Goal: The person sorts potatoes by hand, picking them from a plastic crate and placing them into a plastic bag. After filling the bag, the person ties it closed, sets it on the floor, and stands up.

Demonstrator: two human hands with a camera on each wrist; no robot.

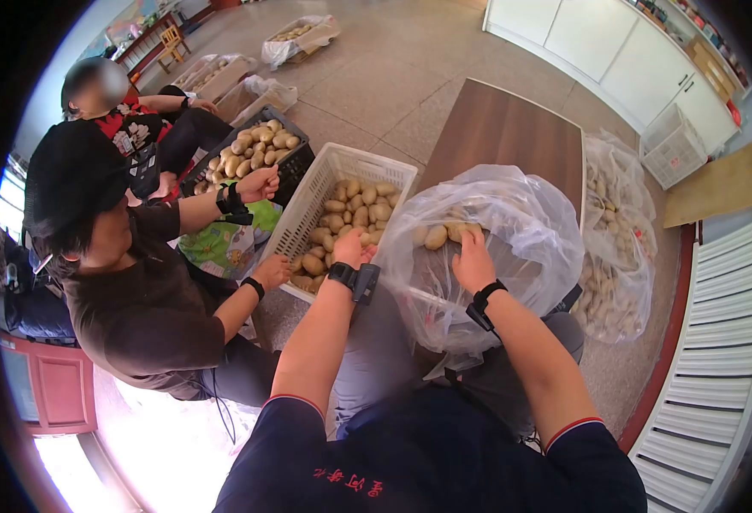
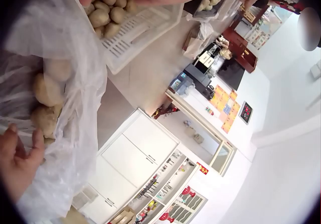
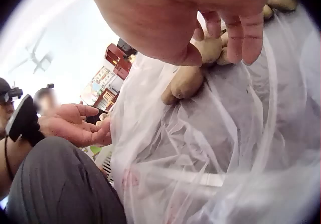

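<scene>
My left hand [image 1: 355, 248] is over the near edge of a white plastic crate [image 1: 400, 165] holding many potatoes [image 1: 361, 203]. In the right wrist view its palm faces up and its fingers bend loosely, with no potato on the palm. Inside a clear plastic bag [image 1: 530, 201] is my right hand [image 1: 473, 261], its fingers right at a few potatoes [image 1: 435, 238] at the far left side. The right wrist view shows those fingers hanging down spread, thumb apart, in front of a potato [image 3: 188, 82].
On my left sits a person [image 1: 136, 299] in a brown shirt, both hands near the white crate. Beyond stands a black crate [image 1: 303, 161] of potatoes, and a second person [image 1: 132, 124]. A brown board [image 1: 513, 128] lies ahead; bagged potatoes [image 1: 611, 256] stand to the right.
</scene>
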